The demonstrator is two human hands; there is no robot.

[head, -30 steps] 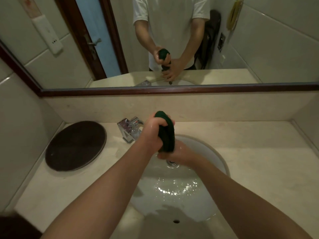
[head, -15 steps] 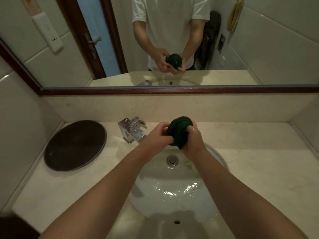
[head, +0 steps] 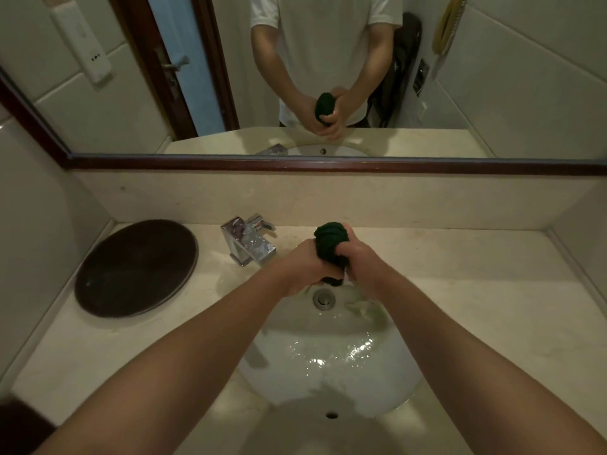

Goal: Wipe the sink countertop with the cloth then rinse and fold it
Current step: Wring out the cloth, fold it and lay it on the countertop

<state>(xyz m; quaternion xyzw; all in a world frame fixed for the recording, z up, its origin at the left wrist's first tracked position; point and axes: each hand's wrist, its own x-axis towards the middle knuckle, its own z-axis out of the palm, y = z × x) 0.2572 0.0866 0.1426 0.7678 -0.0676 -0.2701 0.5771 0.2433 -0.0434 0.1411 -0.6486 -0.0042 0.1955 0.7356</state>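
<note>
sink (head: 377,382): water pooled in basin, so wringing is kept over it | left hand (head: 303,269): fist closed on cloth's lower end | right hand (head: 363,259): fist closed on its side, opposing grip looks like a twist | cloth (head: 331,243): green, bunched between both fists above drain (head: 324,298) | tap (head: 249,241): no stream seen | fold not yet done

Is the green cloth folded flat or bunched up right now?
Bunched up: the green cloth is a twisted wad gripped between the left hand and right hand above the sink.
</note>
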